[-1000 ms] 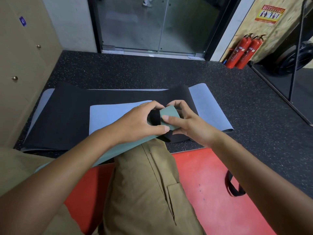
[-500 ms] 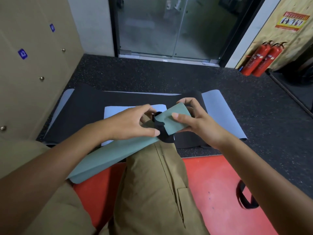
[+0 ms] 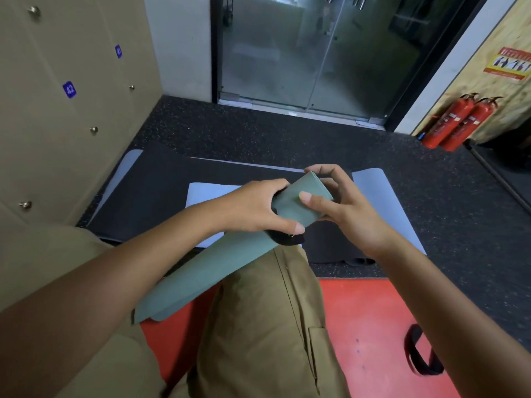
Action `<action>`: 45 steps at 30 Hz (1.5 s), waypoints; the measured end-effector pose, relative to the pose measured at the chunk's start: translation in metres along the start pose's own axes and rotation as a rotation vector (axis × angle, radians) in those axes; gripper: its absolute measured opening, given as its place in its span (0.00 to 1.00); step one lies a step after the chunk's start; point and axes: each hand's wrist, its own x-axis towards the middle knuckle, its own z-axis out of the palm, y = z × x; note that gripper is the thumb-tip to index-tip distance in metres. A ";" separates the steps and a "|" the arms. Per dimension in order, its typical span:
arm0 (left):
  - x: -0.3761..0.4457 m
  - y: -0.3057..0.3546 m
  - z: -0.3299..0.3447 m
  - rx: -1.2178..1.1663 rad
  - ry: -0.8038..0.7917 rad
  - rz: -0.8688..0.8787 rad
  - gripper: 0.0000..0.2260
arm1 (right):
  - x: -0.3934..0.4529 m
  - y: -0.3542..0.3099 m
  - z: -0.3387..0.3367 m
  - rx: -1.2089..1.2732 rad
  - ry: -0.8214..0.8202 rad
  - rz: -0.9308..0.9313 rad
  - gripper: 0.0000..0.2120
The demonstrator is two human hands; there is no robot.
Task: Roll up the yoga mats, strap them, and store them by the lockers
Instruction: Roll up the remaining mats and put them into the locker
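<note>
A rolled grey-green yoga mat (image 3: 218,268) lies slanted across my lap, its far end raised. My left hand (image 3: 255,208) grips the roll near that end, thumb beside a black strap (image 3: 284,239) that wraps under the roll. My right hand (image 3: 336,202) holds the roll's far end, thumb on its side and fingers curled round the tip. Beyond my hands, a black mat (image 3: 161,196) lies flat on the floor over a light blue mat (image 3: 382,205). The lockers (image 3: 57,116) stand along the left wall.
A red mat (image 3: 367,326) lies under my knees, with another black strap (image 3: 422,354) on it at the right. Two red fire extinguishers (image 3: 457,122) stand at the right wall. Glass doors (image 3: 310,53) close the far side. Dark speckled floor (image 3: 459,225) surrounds the mats.
The roll's far end has lifted and swung right. My left hand has slid along the roll toward the strap, and the camera has tilted up and left.
</note>
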 end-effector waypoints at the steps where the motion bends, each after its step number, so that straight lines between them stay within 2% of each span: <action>1: -0.003 -0.003 -0.002 -0.011 -0.004 -0.009 0.21 | -0.001 0.000 0.002 0.001 0.001 -0.006 0.24; 6: -0.021 -0.018 -0.018 -0.051 -0.030 -0.073 0.23 | 0.003 -0.002 0.006 0.034 0.047 -0.043 0.19; 12: -0.038 -0.027 -0.039 -0.069 -0.040 -0.113 0.21 | 0.023 -0.013 0.023 0.073 0.039 -0.100 0.21; 16: -0.055 -0.037 -0.067 -0.076 0.090 -0.084 0.38 | 0.045 -0.033 0.033 0.112 0.044 -0.160 0.18; 17: -0.061 -0.042 -0.075 -0.083 0.120 -0.085 0.40 | 0.050 -0.040 0.036 0.127 0.047 -0.174 0.17; 21: -0.083 -0.048 -0.106 -0.074 0.216 -0.103 0.34 | 0.078 -0.065 0.054 0.214 0.057 -0.193 0.17; 24: -0.102 -0.046 -0.125 -0.050 0.292 -0.117 0.25 | 0.099 -0.076 0.077 0.296 0.021 -0.162 0.17; 27: -0.118 -0.052 -0.141 -0.041 0.389 -0.138 0.22 | 0.115 -0.084 0.100 0.316 -0.041 -0.164 0.17; 30: -0.138 -0.061 -0.156 0.022 0.469 -0.193 0.20 | 0.126 -0.091 0.123 0.277 -0.114 -0.165 0.18; 35: -0.187 -0.089 -0.172 0.092 0.479 -0.295 0.23 | 0.138 -0.085 0.163 0.096 -0.255 -0.168 0.21; 40: -0.242 -0.123 -0.172 0.093 0.511 -0.397 0.24 | 0.140 -0.071 0.215 -0.063 -0.377 -0.196 0.26; 45: -0.297 -0.162 -0.157 0.022 0.518 -0.501 0.30 | 0.141 -0.053 0.269 -0.163 -0.472 -0.190 0.25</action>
